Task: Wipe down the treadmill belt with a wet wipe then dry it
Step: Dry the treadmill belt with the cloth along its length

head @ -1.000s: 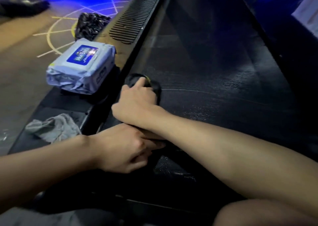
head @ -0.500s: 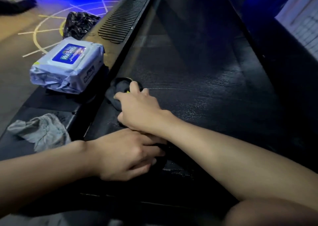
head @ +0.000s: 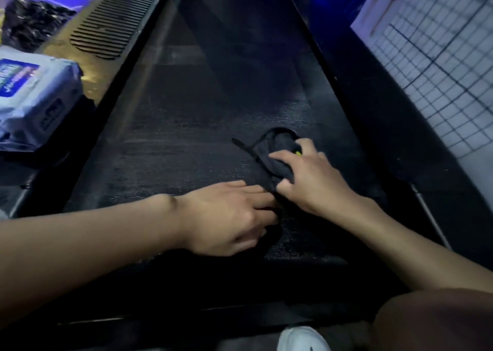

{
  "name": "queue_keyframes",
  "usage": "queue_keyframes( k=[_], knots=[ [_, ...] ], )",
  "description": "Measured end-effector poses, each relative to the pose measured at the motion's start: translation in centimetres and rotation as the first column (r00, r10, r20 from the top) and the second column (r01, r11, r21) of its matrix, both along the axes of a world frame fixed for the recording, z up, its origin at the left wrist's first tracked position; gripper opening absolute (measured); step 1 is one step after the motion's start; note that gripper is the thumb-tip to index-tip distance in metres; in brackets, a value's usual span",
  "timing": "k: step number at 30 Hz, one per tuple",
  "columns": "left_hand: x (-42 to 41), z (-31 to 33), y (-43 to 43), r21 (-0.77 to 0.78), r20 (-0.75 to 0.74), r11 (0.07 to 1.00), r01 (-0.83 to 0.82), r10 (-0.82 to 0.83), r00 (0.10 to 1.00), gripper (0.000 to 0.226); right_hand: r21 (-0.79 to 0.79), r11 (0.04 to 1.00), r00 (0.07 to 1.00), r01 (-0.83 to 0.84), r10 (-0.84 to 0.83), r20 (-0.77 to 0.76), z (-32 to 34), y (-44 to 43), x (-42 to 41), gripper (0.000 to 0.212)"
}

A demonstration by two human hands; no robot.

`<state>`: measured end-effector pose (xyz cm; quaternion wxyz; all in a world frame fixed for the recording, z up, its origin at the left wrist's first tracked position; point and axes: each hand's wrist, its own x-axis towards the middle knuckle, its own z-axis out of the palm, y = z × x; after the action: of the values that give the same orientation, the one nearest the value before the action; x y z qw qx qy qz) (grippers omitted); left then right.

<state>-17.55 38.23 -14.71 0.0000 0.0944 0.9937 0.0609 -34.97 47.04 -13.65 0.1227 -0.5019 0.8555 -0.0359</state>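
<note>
Both hands hold a dark cloth (head: 280, 150) on the right half of the treadmill belt (head: 186, 137). The right hand (head: 309, 174) bunches the far end under curled fingers, and the left hand (head: 229, 214) pinches the near end. A pack of wipes (head: 34, 102) sits on the left side rail (head: 90, 67), with a vent grille (head: 114, 22) and a black bag (head: 32, 19) beyond it. A wire grid (head: 440, 70) runs along the right.

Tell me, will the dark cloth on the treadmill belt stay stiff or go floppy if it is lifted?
Probably floppy: the dark cloth lies bunched under the right hand, with a thin strip trailing. Being thin, it looks light. On the belt it likely drags rather than glides.
</note>
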Motion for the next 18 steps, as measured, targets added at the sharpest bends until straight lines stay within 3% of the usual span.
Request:
queue_keyframes(
  k=[5,8,18],
  knots=[
    [-2.7,-0.4,0.9,-0.028,0.017,0.998,0.052,-0.052,0.999,0.050,0.014,0.983,0.983,0.180,-0.180,-0.026,0.2,6.1,-4.6,0.059],
    [-3.5,-0.7,1.0,-0.040,-0.004,0.998,0.052,-0.053,0.999,0.043,0.058,0.963,0.964,0.265,-0.263,-0.040,0.7,9.4,-6.1,0.058],
    [-1.1,-1.3,-0.1,0.026,-0.035,0.995,0.097,-0.096,0.995,0.046,0.003,0.958,0.954,0.285,-0.284,-0.101,0.8,11.1,-4.6,0.057]
  ],
)
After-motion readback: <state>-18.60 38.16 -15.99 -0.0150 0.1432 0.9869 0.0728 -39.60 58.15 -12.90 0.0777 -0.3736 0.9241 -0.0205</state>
